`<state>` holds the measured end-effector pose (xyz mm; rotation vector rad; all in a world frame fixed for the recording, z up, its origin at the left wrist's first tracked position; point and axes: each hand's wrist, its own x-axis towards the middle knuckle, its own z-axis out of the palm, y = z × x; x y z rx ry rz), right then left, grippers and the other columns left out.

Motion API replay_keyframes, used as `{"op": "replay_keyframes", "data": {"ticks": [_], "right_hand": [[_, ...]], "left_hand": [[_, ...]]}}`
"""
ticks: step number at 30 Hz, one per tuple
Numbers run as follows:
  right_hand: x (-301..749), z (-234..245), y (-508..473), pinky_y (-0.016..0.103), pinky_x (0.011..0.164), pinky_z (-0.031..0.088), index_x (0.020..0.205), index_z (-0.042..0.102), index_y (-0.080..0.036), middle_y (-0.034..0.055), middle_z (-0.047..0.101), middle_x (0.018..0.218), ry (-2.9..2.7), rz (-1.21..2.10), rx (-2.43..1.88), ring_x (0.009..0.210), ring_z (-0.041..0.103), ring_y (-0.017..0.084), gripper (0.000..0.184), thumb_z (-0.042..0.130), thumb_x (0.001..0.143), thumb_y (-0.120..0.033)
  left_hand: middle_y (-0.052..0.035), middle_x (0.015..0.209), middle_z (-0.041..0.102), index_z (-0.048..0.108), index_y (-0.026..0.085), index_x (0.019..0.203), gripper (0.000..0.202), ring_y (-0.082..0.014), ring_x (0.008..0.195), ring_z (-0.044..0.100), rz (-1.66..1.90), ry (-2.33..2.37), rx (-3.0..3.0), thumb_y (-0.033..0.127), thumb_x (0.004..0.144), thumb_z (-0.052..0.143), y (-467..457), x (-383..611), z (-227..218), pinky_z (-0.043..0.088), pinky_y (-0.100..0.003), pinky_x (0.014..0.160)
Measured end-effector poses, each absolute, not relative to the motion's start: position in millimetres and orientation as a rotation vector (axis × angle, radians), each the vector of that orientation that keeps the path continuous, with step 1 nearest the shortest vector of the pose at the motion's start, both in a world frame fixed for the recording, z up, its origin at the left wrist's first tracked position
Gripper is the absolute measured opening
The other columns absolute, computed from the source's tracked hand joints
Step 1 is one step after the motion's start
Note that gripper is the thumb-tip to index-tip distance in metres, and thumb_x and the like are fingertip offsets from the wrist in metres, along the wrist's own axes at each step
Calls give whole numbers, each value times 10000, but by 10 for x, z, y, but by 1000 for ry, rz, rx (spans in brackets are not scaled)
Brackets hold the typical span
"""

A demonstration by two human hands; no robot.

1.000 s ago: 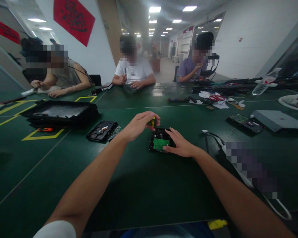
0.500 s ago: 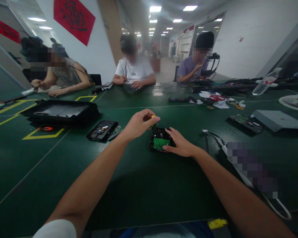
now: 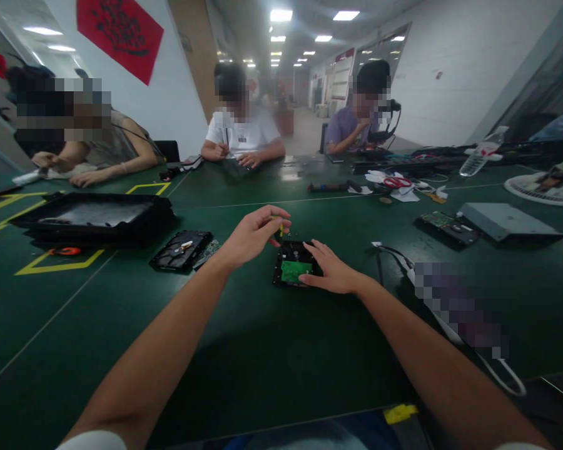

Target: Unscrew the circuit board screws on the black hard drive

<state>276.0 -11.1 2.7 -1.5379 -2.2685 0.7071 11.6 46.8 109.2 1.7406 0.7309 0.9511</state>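
A black hard drive (image 3: pixel 288 257) lies on the green table with its green circuit board (image 3: pixel 293 270) facing up. My left hand (image 3: pixel 253 234) is closed round a small screwdriver with a yellow handle (image 3: pixel 281 229), held upright over the drive's far left corner. My right hand (image 3: pixel 329 270) lies flat on the drive's right side, fingers spread and pressing on it.
A second opened hard drive (image 3: pixel 181 249) lies to the left, beside a black tray (image 3: pixel 91 215). A white power strip and cables (image 3: pixel 403 262) run along the right. A grey box (image 3: pixel 504 220) and a circuit board (image 3: pixel 443 224) sit far right. Three people work at the far edge.
My left hand has risen slightly and turned the screwdriver more upright over the drive. My right hand stays on the drive. The view has shifted a little to the right.
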Motion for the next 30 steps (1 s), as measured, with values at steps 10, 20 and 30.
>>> {"op": "replay_keyframes", "data": {"ticks": [10, 20, 30], "right_hand": [[2755, 61, -132, 650, 1345, 106, 1764, 178, -195, 186, 77, 1831, -2258, 743, -1553, 1687, 39, 436, 1225, 551, 861, -933], [2762, 38, -117, 652, 1347, 94, 1769, 151, -215, 168, 61, 1836, -2253, 741, -1543, 1687, 34, 435, 1216, 564, 867, -918], [2763, 56, -114, 642, 1348, 107, 1763, 179, -176, 203, 62, 1829, -2262, 748, -1580, 1685, 36, 443, 1234, 557, 862, -928]], "left_hand": [[-139, 1222, 763, 733, 154, 1147, 343, -266, 1138, 717, 937, 649, 1617, 449, 971, 747, 507, 105, 1045, 646, -309, 749], [-43, 1000, 681, 745, 186, 1088, 338, -166, 850, 647, 918, 642, 1830, 465, 914, 822, 481, 108, 1020, 641, -285, 682], [-117, 1113, 751, 772, 166, 1058, 351, -273, 1112, 695, 836, 625, 1549, 500, 957, 729, 481, 93, 1083, 660, -384, 829]]}}
